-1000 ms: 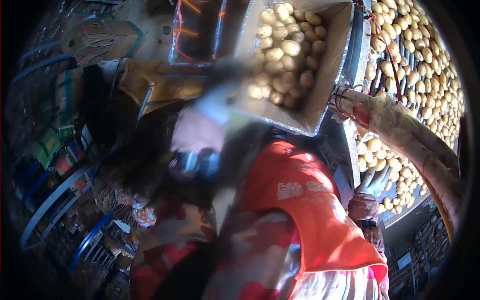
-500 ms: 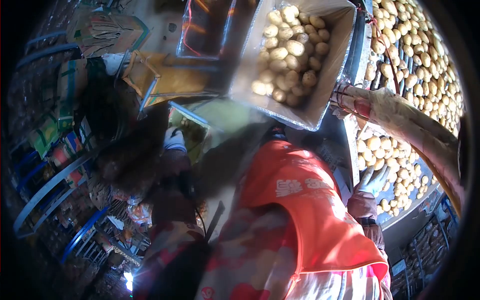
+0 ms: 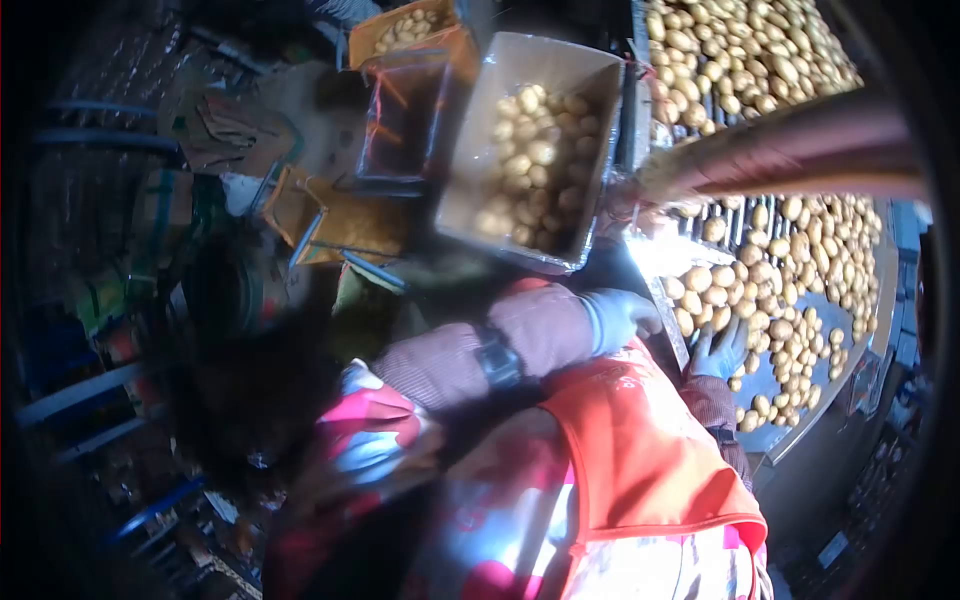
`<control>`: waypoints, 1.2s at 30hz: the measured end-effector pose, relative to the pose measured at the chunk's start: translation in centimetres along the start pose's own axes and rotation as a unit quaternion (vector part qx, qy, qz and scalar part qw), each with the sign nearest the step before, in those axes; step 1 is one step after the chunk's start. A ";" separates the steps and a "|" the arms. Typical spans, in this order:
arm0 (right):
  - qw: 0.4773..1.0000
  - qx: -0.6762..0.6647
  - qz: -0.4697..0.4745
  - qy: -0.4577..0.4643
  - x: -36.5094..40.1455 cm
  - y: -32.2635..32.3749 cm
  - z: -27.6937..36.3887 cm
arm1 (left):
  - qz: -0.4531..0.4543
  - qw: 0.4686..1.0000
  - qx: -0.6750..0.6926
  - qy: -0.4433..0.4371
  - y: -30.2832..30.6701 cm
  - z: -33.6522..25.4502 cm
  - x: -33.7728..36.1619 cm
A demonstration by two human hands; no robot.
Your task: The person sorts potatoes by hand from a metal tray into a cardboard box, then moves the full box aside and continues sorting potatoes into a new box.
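My left hand (image 3: pixel 615 320), in a blue-grey glove, reaches across the front of my red apron (image 3: pixel 650 440) toward the sorting table. Its fingers are loosely stretched, a little blurred, and nothing shows in them. My right hand (image 3: pixel 720 352), gloved alike, lies with fingers spread at the near side of the potatoes (image 3: pixel 790 340), its fingertips right among them. These potatoes are spread over a dark table surface (image 3: pixel 825 315). A lined carton (image 3: pixel 465 190), partly filled with potatoes (image 3: pixel 540 155), stands ahead of my left hand.
A thick wrapped pole (image 3: pixel 790 150) crosses above the potato table, with more potatoes on rollers beyond it. A metal edge (image 3: pixel 660 300) borders the table. Left of the lined carton are a dark lined box (image 3: pixel 405 120), an open brown carton (image 3: pixel 345 220) and a shadowed bin (image 3: pixel 370 310).
My left hand has swung from the bin on the left to the right, across my apron. My right hand stays by the potatoes. The camera view has shifted.
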State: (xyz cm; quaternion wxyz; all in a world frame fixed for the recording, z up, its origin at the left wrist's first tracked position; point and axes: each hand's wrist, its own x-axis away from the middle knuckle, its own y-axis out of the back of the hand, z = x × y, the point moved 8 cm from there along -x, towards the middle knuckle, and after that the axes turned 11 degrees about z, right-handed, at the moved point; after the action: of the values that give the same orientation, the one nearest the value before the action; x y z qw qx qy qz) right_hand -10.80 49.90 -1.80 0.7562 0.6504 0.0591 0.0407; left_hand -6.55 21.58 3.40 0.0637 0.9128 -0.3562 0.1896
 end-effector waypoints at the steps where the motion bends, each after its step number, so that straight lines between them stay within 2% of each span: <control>1: 1.000 -0.007 -0.006 0.007 0.0 -0.1 -0.3 | 0.026 0.997 -0.079 -0.001 -1.1 -1.5 -0.7; 2: 1.000 0.015 -0.007 0.002 0.0 -0.3 -0.5 | 0.025 0.998 -0.064 0.005 -1.5 -1.5 -1.4; 4: 0.999 0.024 -0.016 0.040 0.4 3.1 3.5 | 0.030 0.999 -0.040 0.018 -2.4 -0.5 -3.0; 5: 0.999 0.016 -0.031 -0.003 0.1 2.0 1.8 | -0.012 0.993 -0.116 -0.017 -2.1 0.0 -3.4; 6: 0.996 -0.009 0.077 -0.049 -1.4 2.3 2.0 | -0.046 0.979 -0.190 -0.060 -1.8 0.6 -3.7; 8: 0.989 -0.101 0.094 -0.044 -2.7 5.1 4.0 | -0.091 0.949 -0.275 -0.121 -1.9 -1.2 -5.4; 9: 0.987 -0.002 0.151 -0.051 -2.3 1.7 1.9 | -0.109 0.944 -0.285 -0.127 -1.8 -2.0 -6.3; 11: 0.990 -0.097 0.073 -0.073 -1.8 4.8 1.7 | -0.143 0.935 -0.297 -0.133 -1.3 -3.5 -8.2; 13: 0.992 -0.111 0.000 -0.055 -0.2 3.6 0.6 | -0.198 0.923 -0.308 -0.119 -0.3 -4.2 -10.3; 16: 0.996 -0.058 -0.011 -0.071 2.2 4.6 -0.8 | -0.180 0.848 -0.483 -0.123 -2.0 -3.1 -13.7; 19: 0.995 -0.055 0.025 -0.079 6.4 4.8 -3.8 | -0.173 0.837 -0.513 -0.080 -3.5 -4.9 -14.3; 20: 0.994 -0.088 -0.001 -0.069 7.9 6.5 -4.9 | -0.177 0.835 -0.512 -0.094 -3.9 -5.1 -14.3; 23: 0.983 -0.103 0.021 -0.148 12.6 6.0 -8.8 | -0.176 0.828 -0.524 -0.097 -4.0 -4.8 -14.8; 26: 0.981 -0.126 0.011 -0.148 15.7 7.1 -11.0 | -0.170 0.797 -0.573 -0.089 -4.4 -4.7 -14.9; 29: 0.960 -0.198 -0.008 -0.196 18.0 7.8 -14.1 | -0.126 0.783 -0.599 -0.114 -6.4 -5.5 -15.1; 31: 0.921 -0.238 -0.036 -0.305 19.2 8.0 -17.7 | -0.098 0.780 -0.606 -0.118 -7.5 -6.6 -15.3; 33: 0.884 -0.272 -0.058 -0.374 20.1 7.4 -20.9 | -0.077 0.779 -0.614 -0.102 -9.7 -8.6 -16.4; 35: 0.859 -0.307 -0.079 -0.401 19.7 6.6 -24.1 | -0.035 0.752 -0.638 -0.165 -11.7 -8.9 -19.0; 36: 0.874 -0.289 -0.051 -0.386 18.8 6.9 -24.9 | -0.013 0.736 -0.648 -0.196 -12.5 -9.1 -20.3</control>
State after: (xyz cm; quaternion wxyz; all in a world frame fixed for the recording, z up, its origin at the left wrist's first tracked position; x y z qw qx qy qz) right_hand 4.42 77.87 0.64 0.8740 0.3631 -0.2190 -0.2374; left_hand -14.51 45.80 4.02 0.5711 0.6721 -0.3855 -0.2712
